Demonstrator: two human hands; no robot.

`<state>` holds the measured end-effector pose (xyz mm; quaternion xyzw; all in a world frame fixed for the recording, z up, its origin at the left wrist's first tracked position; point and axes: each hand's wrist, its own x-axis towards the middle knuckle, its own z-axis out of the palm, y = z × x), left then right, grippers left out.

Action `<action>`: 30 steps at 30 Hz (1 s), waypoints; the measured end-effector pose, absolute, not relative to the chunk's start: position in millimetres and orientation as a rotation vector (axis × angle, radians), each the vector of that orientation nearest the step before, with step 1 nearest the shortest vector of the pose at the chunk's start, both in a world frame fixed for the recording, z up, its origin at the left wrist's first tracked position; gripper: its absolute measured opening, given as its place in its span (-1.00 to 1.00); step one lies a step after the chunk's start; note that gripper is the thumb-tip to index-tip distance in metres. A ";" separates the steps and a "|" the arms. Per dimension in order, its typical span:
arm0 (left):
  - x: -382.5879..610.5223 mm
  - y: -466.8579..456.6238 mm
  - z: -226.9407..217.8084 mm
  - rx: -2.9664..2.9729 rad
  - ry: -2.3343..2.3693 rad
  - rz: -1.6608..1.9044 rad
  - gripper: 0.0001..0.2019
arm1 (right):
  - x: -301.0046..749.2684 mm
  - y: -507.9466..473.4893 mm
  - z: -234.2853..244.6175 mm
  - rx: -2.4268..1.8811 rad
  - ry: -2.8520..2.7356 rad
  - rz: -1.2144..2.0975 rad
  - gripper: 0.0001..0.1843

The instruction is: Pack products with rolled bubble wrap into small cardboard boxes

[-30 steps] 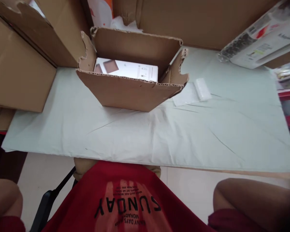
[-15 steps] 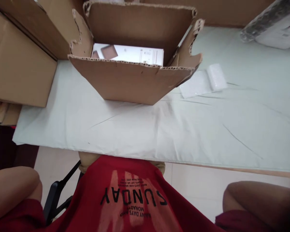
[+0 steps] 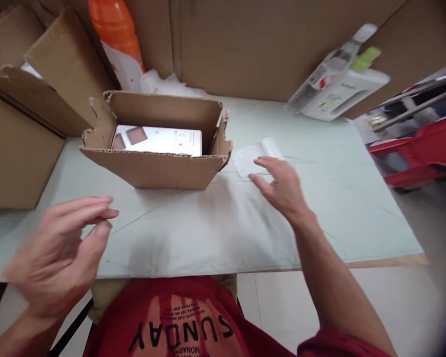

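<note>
My left hand (image 3: 67,243) hovers at the lower left, over the table's near edge, with the thumb apart from the bent fingers and nothing held. My right hand (image 3: 280,186) is over the table, right of the middle, its thumb and fingers spread in a loose curve. Just beyond it lies a small folded bubble-wrap pouch (image 3: 249,157); whether the fingertips touch it I cannot tell. Between and beyond the hands stands an open cardboard box (image 3: 167,172) with ragged top edges. Inside it sits a white printed box (image 3: 159,140) with brown squares.
Cardboard boxes (image 3: 15,158) stand at the left. An orange-topped bottle (image 3: 115,34) and white plastic wrap (image 3: 171,85) are behind the open box. At the back right are a clear bottle (image 3: 330,69) and a white jug (image 3: 342,94). A pale cloth covers the table (image 3: 193,238).
Both hands have come into view over the table from below, both empty. The view has shifted right and upward, bringing in the bottles and a red object at the right.
</note>
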<state>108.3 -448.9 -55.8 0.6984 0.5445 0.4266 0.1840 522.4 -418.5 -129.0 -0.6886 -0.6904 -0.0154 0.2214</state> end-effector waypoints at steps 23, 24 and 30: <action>236.7 -464.4 -175.7 2.665 0.513 0.409 -0.65 | 482.2 -492.5 -134.6 -1.410 -1.596 1.498 -0.61; 236.5 -465.9 -176.2 2.682 0.517 0.449 -0.67 | 489.3 -477.3 -139.0 -1.391 -1.480 1.593 -0.55; 235.8 -469.7 -168.6 2.673 0.531 0.543 -0.65 | 538.9 -422.1 -140.6 -1.594 -0.853 0.862 -0.57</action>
